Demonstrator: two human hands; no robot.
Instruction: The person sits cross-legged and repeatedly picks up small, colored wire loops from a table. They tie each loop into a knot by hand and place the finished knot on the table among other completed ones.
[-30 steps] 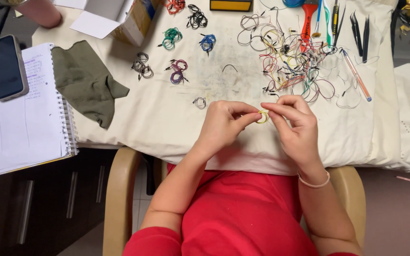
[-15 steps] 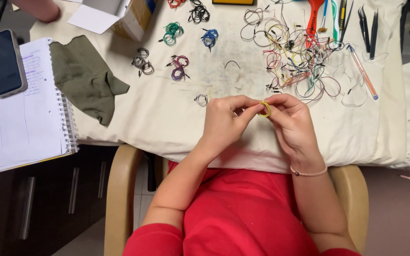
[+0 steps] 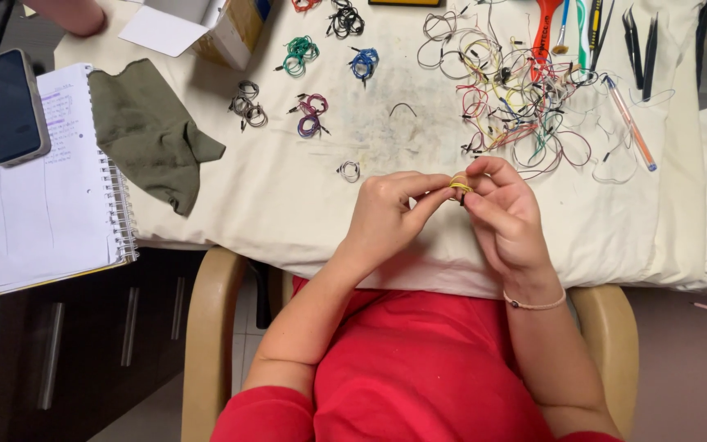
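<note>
A small coil of yellow wire is pinched between both my hands, above the near edge of the cloth-covered table. My left hand grips it with thumb and forefinger from the left. My right hand holds it from the right, fingers curled around the coil. A small grey wire coil lies on the cloth just left of my hands. A tangled heap of loose coloured wires lies beyond my right hand.
Coiled wire bundles lie further back: green, blue, purple, grey, black. An olive cloth, spiral notebook with a phone, a cardboard box, a pen and tweezers are around.
My hands have shifted slightly up over the table and kept working the yellow wire, which is now wound into a tighter coil between my fingertips.
</note>
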